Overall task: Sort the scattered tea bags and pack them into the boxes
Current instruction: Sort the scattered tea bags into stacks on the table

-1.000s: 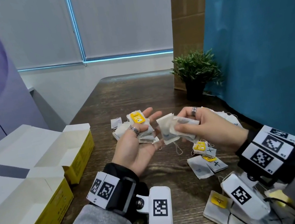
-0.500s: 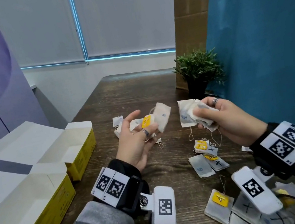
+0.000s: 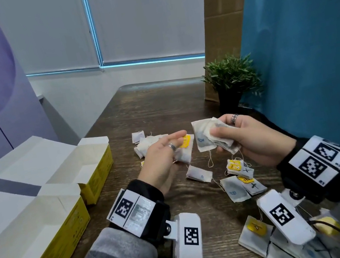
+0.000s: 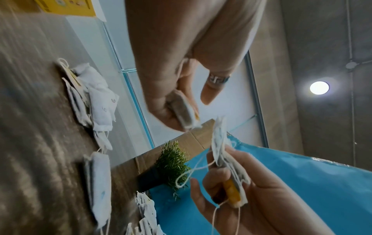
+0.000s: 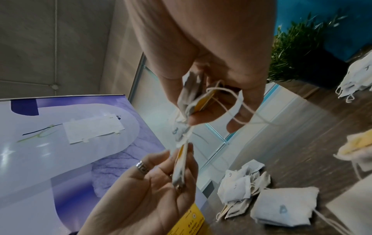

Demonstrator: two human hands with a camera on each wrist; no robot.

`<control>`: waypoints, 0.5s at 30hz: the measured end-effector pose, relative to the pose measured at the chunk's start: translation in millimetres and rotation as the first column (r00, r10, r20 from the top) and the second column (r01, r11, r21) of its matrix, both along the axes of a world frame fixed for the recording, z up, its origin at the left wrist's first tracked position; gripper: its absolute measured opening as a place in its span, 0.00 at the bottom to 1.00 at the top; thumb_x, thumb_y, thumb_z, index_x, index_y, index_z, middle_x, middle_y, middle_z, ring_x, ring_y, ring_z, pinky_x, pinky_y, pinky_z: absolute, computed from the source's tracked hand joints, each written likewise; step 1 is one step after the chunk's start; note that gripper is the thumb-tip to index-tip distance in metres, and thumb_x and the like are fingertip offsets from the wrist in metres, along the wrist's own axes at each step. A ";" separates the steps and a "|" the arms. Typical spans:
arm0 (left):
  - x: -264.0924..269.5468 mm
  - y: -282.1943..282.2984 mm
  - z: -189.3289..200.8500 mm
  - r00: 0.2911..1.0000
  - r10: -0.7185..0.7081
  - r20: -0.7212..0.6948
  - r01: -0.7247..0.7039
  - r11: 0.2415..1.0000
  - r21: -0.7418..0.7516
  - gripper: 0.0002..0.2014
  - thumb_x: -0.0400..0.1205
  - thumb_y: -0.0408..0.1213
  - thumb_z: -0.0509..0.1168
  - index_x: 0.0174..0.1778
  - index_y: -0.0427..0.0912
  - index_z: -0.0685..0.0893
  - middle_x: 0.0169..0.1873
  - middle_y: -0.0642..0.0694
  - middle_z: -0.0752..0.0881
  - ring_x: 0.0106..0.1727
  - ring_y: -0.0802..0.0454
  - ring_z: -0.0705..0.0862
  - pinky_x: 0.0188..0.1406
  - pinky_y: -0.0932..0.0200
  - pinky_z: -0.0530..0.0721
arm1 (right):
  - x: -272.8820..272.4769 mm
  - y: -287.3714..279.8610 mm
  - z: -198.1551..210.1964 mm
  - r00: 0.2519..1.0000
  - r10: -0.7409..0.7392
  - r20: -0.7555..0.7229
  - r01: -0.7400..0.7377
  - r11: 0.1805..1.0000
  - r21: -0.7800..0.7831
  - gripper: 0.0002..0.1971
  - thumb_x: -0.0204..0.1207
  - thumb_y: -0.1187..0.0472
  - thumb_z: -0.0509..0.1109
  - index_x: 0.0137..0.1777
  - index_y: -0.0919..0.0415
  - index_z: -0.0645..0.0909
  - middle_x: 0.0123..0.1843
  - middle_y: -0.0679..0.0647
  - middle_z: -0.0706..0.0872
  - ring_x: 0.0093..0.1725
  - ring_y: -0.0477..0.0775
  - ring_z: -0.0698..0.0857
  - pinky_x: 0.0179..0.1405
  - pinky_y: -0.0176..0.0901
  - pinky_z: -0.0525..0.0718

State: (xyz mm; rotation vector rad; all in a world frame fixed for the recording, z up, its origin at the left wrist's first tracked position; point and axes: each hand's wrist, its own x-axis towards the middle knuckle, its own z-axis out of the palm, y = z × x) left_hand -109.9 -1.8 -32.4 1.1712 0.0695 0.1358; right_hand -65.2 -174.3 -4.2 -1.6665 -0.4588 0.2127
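My left hand (image 3: 179,147) pinches one white tea bag with a yellow tag (image 3: 185,149) between thumb and fingers; the left wrist view shows that tea bag (image 4: 183,109) edge-on. My right hand (image 3: 218,140) grips a small stack of tea bags (image 3: 205,140), strings dangling; the right wrist view shows the stack (image 5: 189,98) above the left hand's bag (image 5: 181,162). The two bundles almost touch above the table. Two open yellow boxes, one near (image 3: 74,223) and one far (image 3: 100,164), stand at the left with white insides showing.
Loose tea bags lie on the dark wooden table (image 3: 160,107): a pile (image 3: 144,144) behind my left hand, one bag (image 3: 198,173) under the hands, a group (image 3: 241,177) to the right, more at the bottom right (image 3: 255,232). A potted plant (image 3: 231,81) stands at the back right.
The hands parted after meeting, then came close again and dropped slightly. My left hand now holds a single tagged bag, and a tea bag lies on the table below it.
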 end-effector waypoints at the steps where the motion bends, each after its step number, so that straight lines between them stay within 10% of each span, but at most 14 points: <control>1: -0.7 3.1 1.7 0.999 -0.031 -0.025 0.030 0.998 -0.047 0.16 0.81 0.25 0.54 0.57 0.36 0.85 0.46 0.41 0.87 0.46 0.47 0.85 0.53 0.48 0.83 | 1.4 -0.7 0.7 1.000 -0.009 0.007 0.009 1.000 -0.005 0.03 0.78 0.68 0.66 0.43 0.62 0.76 0.34 0.59 0.82 0.25 0.46 0.82 0.26 0.36 0.74; 4: -1.3 12.9 2.2 0.997 -0.064 -0.034 0.065 0.998 0.011 0.24 0.76 0.22 0.48 0.58 0.41 0.85 0.49 0.45 0.86 0.50 0.46 0.83 0.58 0.46 0.83 | 5.3 -7.2 4.1 0.999 -0.038 0.022 0.038 0.999 -0.010 0.03 0.78 0.67 0.66 0.43 0.63 0.76 0.33 0.58 0.82 0.25 0.46 0.81 0.27 0.36 0.73; 9: 5.0 7.5 1.0 0.981 -0.158 -0.111 0.187 0.917 0.354 0.25 0.79 0.14 0.54 0.65 0.43 0.79 0.54 0.46 0.80 0.43 0.49 0.83 0.33 0.62 0.88 | 9.7 -24.8 11.8 0.997 -0.075 -0.010 0.075 0.997 0.017 0.03 0.78 0.67 0.66 0.43 0.62 0.77 0.33 0.57 0.83 0.24 0.47 0.81 0.30 0.41 0.76; 12: 25.9 -9.5 6.6 0.954 -0.210 -0.213 0.299 0.692 0.657 0.27 0.77 0.14 0.57 0.70 0.39 0.73 0.54 0.45 0.79 0.41 0.53 0.82 0.26 0.67 0.83 | 14.9 -37.1 18.4 0.994 -0.107 -0.003 0.107 0.993 0.053 0.05 0.79 0.67 0.66 0.41 0.61 0.77 0.34 0.58 0.82 0.25 0.48 0.81 0.36 0.46 0.76; 15: 50.9 -23.8 6.2 0.931 -0.166 -0.326 0.364 0.330 0.871 0.30 0.75 0.17 0.62 0.74 0.41 0.71 0.61 0.43 0.81 0.57 0.47 0.83 0.45 0.58 0.84 | 17.8 -49.1 22.8 0.989 -0.145 -0.007 0.145 0.986 0.082 0.06 0.79 0.66 0.66 0.40 0.60 0.75 0.33 0.58 0.80 0.26 0.49 0.80 0.37 0.47 0.75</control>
